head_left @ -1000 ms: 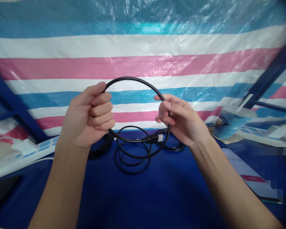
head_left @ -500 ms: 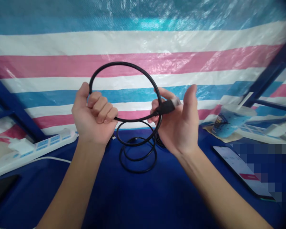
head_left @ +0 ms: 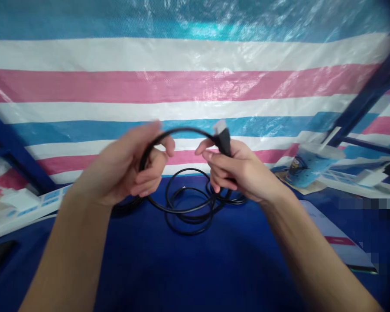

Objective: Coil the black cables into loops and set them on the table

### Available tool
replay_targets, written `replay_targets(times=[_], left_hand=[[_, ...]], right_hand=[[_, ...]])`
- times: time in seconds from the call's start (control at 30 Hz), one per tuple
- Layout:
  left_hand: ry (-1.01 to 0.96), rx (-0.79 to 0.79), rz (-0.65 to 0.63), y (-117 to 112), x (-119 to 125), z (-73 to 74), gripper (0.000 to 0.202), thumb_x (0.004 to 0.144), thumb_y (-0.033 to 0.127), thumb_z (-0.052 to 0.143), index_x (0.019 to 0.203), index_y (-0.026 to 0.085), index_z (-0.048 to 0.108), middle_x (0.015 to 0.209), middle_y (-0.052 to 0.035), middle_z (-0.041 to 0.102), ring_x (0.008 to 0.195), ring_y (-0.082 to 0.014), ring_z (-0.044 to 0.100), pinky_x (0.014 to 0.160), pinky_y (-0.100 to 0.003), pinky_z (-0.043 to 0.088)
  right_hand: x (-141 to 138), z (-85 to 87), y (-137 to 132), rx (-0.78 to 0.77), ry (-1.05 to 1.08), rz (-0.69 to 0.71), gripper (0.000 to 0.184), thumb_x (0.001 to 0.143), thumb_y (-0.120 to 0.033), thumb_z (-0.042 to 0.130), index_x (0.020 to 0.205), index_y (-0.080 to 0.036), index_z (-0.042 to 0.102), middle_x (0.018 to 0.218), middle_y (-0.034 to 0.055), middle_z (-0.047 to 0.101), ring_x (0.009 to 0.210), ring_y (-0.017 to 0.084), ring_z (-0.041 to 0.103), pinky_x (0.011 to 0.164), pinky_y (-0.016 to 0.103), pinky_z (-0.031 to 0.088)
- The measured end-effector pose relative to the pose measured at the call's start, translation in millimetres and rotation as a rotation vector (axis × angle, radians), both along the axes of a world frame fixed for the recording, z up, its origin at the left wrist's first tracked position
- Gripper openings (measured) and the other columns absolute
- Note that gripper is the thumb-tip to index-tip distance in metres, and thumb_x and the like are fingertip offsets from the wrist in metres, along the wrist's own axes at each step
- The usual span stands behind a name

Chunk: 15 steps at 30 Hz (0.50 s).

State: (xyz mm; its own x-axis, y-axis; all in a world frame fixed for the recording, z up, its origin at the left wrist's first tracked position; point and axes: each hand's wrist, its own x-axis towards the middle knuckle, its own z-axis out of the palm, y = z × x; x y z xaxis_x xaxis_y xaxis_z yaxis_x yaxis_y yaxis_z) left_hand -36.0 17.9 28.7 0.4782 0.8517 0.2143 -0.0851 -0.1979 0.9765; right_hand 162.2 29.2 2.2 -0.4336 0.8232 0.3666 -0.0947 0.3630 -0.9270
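A black cable (head_left: 183, 129) bends in a loop between my two hands, raised over the blue tabletop. My left hand (head_left: 126, 164), smeared by motion, has its fingers curled round the left side of the loop. At the other side my right hand (head_left: 242, 169) pinches the cable close to its black plug (head_left: 224, 141), which points up and carries a pale, see-through tip. Below, more turns of the cable (head_left: 188, 234) lie loosely coiled on the table. Another dark coil (head_left: 126, 209) shows partly behind my left wrist.
White power strips stand at left (head_left: 50, 199) and right (head_left: 338, 178). A blue cup (head_left: 312, 164) with a straw sits at right, above a phone (head_left: 334, 236) with a lit screen. A black flat object (head_left: 0, 258) lies lower left. A striped sheet (head_left: 195, 86) hangs behind.
The held loop has become smaller and lower. My left hand has turned and opened its fist somewhat. My right hand has closed near the plug, which now points up instead of right.
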Motion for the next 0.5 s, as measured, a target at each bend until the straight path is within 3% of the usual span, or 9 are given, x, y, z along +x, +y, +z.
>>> replay_targets(times=[0.13, 0.23, 0.3, 0.37, 0.43, 0.5], left_hand=[[0.472, 0.128, 0.141, -4.5, 6.3, -10.2, 0.030, 0.082, 0.049, 0.053, 0.072, 0.021, 0.057, 0.052, 0.0023, 0.052, 0.036, -0.0073, 0.041, 0.033, -0.019, 0.027], [0.531, 0.256, 0.206, -6.8, 24.5, -18.6, 0.026, 0.085, 0.046, 0.050, 0.075, 0.022, 0.054, 0.063, 0.0021, 0.055, 0.050, -0.0078, 0.045, 0.040, -0.018, 0.029], [0.460, 0.339, 0.248, -5.0, 34.1, -20.3, 0.022, 0.084, 0.041, 0.054, 0.073, 0.021, 0.052, 0.062, 0.0028, 0.052, 0.054, -0.0077, 0.046, 0.044, -0.017, 0.031], [0.316, 0.353, 0.272, -0.4, 37.4, -18.5, 0.020, 0.083, 0.037, 0.057, 0.071, 0.020, 0.053, 0.056, 0.0043, 0.047, 0.047, -0.0058, 0.040, 0.042, -0.017, 0.028], [0.079, 0.305, 0.357, 5.4, 34.2, -14.8, 0.020, 0.082, 0.034, 0.058, 0.070, 0.020, 0.050, 0.049, 0.0063, 0.042, 0.038, -0.0038, 0.029, 0.036, -0.018, 0.020], [-0.162, 0.246, 0.466, 10.2, 26.4, -11.2, 0.023, 0.083, 0.032, 0.056, 0.067, 0.021, 0.045, 0.048, 0.0071, 0.043, 0.034, -0.0028, 0.023, 0.034, -0.018, 0.015]], right_hand=[[4.5, -1.6, 5.5, 0.147, -0.471, 0.100, 0.012, 0.087, -0.015, 0.048, 0.089, -0.018, 0.060, 0.060, -0.0044, 0.051, 0.044, 0.006, 0.043, 0.038, 0.019, 0.037], [-2.3, -2.0, 3.2, 0.367, -0.575, 0.093, 0.027, 0.081, 0.001, 0.042, 0.080, -0.018, 0.062, 0.071, -0.0016, 0.056, 0.062, 0.008, 0.053, 0.057, 0.020, 0.046], [-5.4, -0.5, -0.1, 0.398, -0.545, -0.007, 0.026, 0.079, 0.002, 0.044, 0.077, -0.019, 0.060, 0.067, -0.0026, 0.054, 0.062, 0.008, 0.052, 0.060, 0.021, 0.046], [-4.8, 2.4, -2.6, 0.308, -0.471, -0.106, 0.015, 0.080, -0.006, 0.051, 0.083, -0.020, 0.058, 0.061, -0.0039, 0.051, 0.050, 0.008, 0.048, 0.045, 0.020, 0.042], [-1.3, 5.5, -2.6, 0.199, -0.333, -0.180, 0.008, 0.083, -0.018, 0.056, 0.091, -0.020, 0.058, 0.054, -0.0052, 0.049, 0.039, 0.008, 0.042, 0.034, 0.020, 0.032], [2.9, 7.3, 0.0, 0.146, -0.153, -0.202, 0.009, 0.086, -0.024, 0.056, 0.094, -0.020, 0.058, 0.046, -0.0072, 0.044, 0.034, 0.007, 0.038, 0.034, 0.021, 0.034]])
